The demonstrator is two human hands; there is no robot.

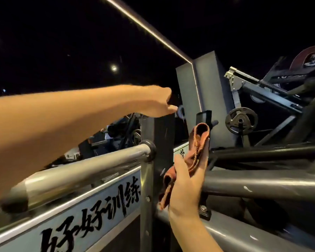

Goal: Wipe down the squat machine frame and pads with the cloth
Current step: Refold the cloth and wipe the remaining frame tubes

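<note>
The rust-brown cloth hangs folded, gripped by the right hand, just right of the upright frame post. Up-left, the left hand pinches a small round knob at the post's top edge. Grey frame tubes crowd the right hand's right side.

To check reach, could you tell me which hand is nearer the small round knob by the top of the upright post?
Left. The left hand has its fingertips at the round knob; the right hand is well below it, nearer the camera, holding the cloth.
</note>
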